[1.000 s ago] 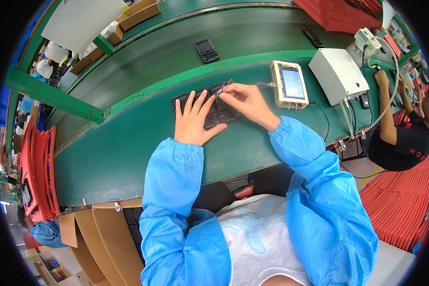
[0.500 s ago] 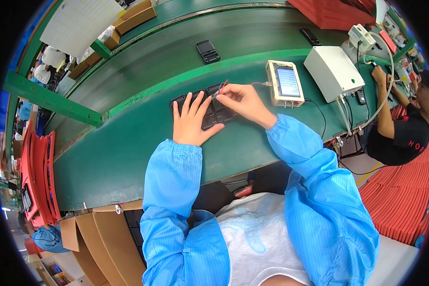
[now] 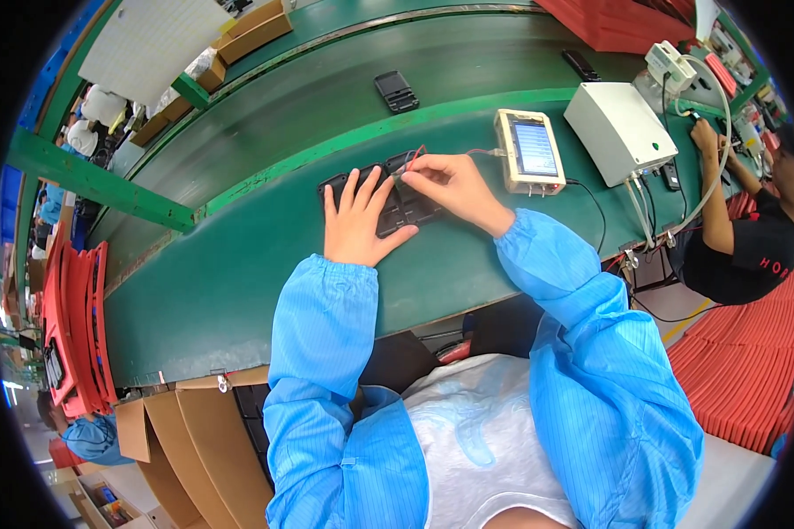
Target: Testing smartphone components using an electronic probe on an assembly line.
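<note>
Two black plastic housings (image 3: 415,212) lie side by side on the green bench in front of me. My left hand (image 3: 355,220) rests flat on the left one with its fingers spread. Over the right housing, my right hand (image 3: 457,187) is closed in a pinch, with thin red wires (image 3: 417,155) at the fingertips. The very tip of the wires is hidden by my fingers. A red lead also runs from behind that hand to a cream-coloured handheld tester (image 3: 533,148) with a lit screen, standing just to the right.
Behind the bench, a conveyor belt (image 3: 326,97) carries a black device (image 3: 397,92) and another black one (image 3: 580,65). A white box (image 3: 622,132) with cables stands right of the tester. A co-worker (image 3: 741,212) sits far right. Red trays (image 3: 84,326) stand at the left.
The black devices on the belt have shifted slightly to the right. Both my hands stay almost in the same place over the housings.
</note>
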Motion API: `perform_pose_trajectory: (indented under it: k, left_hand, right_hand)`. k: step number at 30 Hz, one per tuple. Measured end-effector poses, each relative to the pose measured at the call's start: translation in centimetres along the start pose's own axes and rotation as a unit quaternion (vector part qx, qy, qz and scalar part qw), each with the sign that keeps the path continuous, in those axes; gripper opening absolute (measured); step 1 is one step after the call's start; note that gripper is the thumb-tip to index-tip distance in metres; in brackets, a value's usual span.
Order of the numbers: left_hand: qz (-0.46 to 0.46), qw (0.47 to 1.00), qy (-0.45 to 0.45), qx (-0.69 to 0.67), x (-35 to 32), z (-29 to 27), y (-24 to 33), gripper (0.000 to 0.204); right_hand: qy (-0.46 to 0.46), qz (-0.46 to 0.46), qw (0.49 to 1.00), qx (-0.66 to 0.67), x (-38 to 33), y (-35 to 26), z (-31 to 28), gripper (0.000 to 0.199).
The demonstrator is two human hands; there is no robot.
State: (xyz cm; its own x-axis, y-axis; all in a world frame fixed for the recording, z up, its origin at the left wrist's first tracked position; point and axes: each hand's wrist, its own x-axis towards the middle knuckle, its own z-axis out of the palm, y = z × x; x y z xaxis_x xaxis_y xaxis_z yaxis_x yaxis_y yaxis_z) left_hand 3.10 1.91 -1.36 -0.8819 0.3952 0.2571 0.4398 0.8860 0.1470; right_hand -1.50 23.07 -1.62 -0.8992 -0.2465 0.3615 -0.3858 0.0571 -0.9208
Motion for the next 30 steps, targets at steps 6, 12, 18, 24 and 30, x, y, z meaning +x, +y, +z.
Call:
perform_pose_trajectory:
  k: [6, 12, 18, 24, 30]
  left_hand:
    - [-0.003, 1.0, -0.001, 0.006, -0.07, 0.25, -0.15, 0.09]
    - [-0.001, 1.0, 0.005, 0.002, -0.13, 0.23, -0.15, 0.089]
    - [-0.001, 1.0, 0.004, -0.001, -0.05, 0.07, -0.04, 0.089]
    - [0.001, 1.0, 0.003, -0.007, -0.07, -0.24, 0.14, 0.088]
    - [0.0, 1.0, 0.004, -0.004, -0.04, -0.23, 0.14, 0.088]
  right_hand:
    - [0.004, -0.034, 0.999, -0.033, 0.01, -0.07, -0.04, 0.021]
    - [-0.029, -0.022, 0.998, -0.059, -0.04, -0.3, -0.53, 0.021]
    - [-0.039, -0.016, 0.997, -0.059, -0.15, -0.57, -0.62, 0.023]
    - [-0.041, -0.013, 0.997, -0.06, -0.15, -0.78, -0.69, 0.024]
    - [-0.04, -0.009, 0.997, -0.058, -0.16, -0.95, -0.65, 0.025]
